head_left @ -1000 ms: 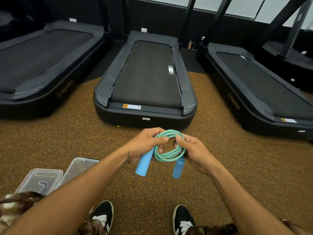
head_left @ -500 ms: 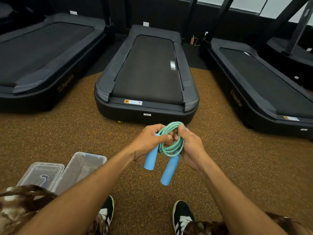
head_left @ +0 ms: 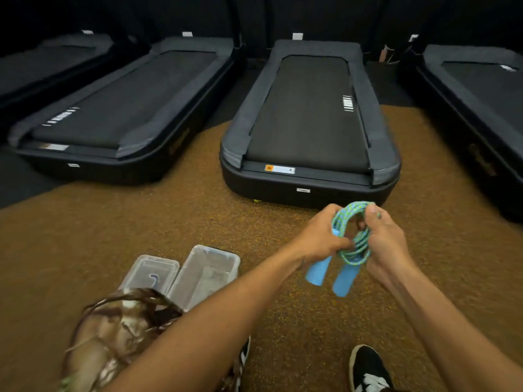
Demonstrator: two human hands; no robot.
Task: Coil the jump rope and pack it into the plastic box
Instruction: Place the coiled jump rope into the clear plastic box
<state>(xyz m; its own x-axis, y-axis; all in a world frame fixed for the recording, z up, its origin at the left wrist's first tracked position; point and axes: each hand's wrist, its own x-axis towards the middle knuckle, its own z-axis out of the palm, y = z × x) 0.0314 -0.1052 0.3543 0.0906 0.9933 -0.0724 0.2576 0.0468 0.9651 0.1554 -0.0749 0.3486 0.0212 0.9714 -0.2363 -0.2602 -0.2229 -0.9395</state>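
Rope [head_left: 351,230] coiled, pinched between left hand [head_left: 325,236] and right hand [head_left: 387,239], handles [head_left: 331,274] dangling. Box [head_left: 208,273] open at 8 o'clock. Risk: loosened pinch, coil springing apart, handles snagging the rim.

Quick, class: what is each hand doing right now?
Left hand: closed on the coiled jump rope.
Right hand: closed on the same coil, opposite side.
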